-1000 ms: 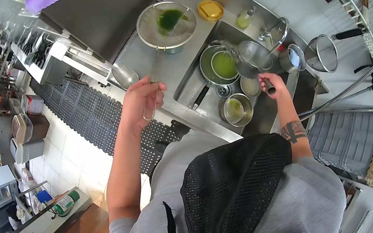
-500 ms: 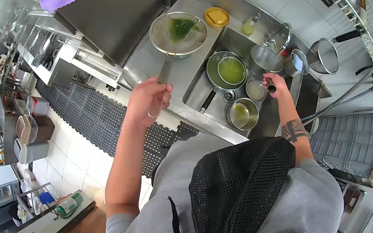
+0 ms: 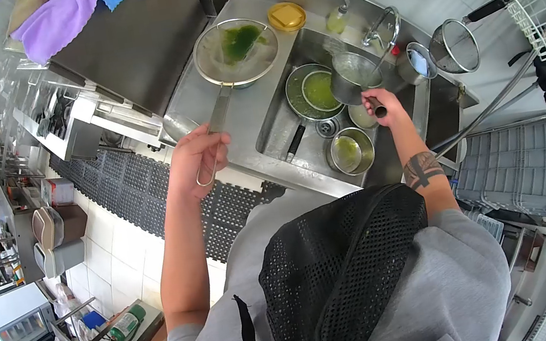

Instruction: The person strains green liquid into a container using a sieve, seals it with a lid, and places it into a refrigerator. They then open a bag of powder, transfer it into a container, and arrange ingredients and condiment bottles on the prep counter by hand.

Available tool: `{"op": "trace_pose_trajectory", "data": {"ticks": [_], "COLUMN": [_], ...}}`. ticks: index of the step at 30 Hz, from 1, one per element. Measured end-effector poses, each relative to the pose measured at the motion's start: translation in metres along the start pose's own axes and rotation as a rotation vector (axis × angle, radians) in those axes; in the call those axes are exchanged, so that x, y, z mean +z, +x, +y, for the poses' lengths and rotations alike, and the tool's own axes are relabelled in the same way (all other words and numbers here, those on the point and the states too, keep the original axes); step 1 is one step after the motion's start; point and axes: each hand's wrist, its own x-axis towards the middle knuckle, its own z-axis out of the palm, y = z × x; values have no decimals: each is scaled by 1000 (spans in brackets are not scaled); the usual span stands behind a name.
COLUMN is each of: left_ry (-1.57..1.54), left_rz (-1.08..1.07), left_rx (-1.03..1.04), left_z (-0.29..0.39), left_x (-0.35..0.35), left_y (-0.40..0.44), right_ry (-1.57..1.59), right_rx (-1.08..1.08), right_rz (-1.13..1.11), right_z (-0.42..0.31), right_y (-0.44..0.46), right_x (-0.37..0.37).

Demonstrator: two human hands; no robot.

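Note:
My left hand [image 3: 199,159] is closed on the handle of a wide mesh strainer [image 3: 209,67], which has a wet green mass in its mesh and lies over the counter left of the sink. My right hand [image 3: 380,106] grips the handle of a metal pot [image 3: 353,81], tilted near the running faucet [image 3: 382,30]. Below it in the sink [image 3: 271,132] stand a larger pan [image 3: 298,105] with a container of green liquid [image 3: 320,91] inside, and a smaller metal pot [image 3: 361,161] with some green liquid. A pale bowl is partly hidden by my right hand.
A yellow dish [image 3: 287,18] and a soap bottle [image 3: 338,18] sit at the sink's back edge. Another strainer [image 3: 454,48] hangs right of the faucet, beside a metal container [image 3: 416,64]. A metal scoop [image 3: 178,126] lies on the counter's left edge.
The head view has shifted. The pot in my right hand has gone from level beside the faucet to tilted under it, with water splashing. My left hand keeps its hold on the strainer.

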Motion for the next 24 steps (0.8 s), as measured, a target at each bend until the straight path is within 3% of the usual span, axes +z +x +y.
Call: {"op": "trace_pose_trajectory", "data": {"ticks": [3, 7, 11, 14, 15, 20, 22, 24], "left_ry": [-12, 1, -26, -23, -29, -26, -27, -29], "left_rz": [2, 28, 21, 3, 22, 34, 41, 63], "left_rx": [-2, -15, -12, -37, -36, -28, -29, -22], "left_z": [1, 0, 2, 1, 0, 0, -1, -2], "left_x": [-1, 2, 2, 1, 2, 6, 9, 11], "left_y": [0, 0, 1, 2, 2, 1, 1, 1], "right_ry": [64, 56, -44, -145, -158, 73, 343, 426], "right_rx": [64, -37, 23, 74, 173, 438, 611, 558], "right_rz": [1, 76, -6, -190, -206, -451, -534, -610], "right_z": [-6, 0, -12, -38, -51, -110, -134, -146], "right_y": [-1, 9, -12, -28, -26, 35, 53, 74], "right_x": [-7, 12, 35, 49, 55, 65, 63, 49]}}
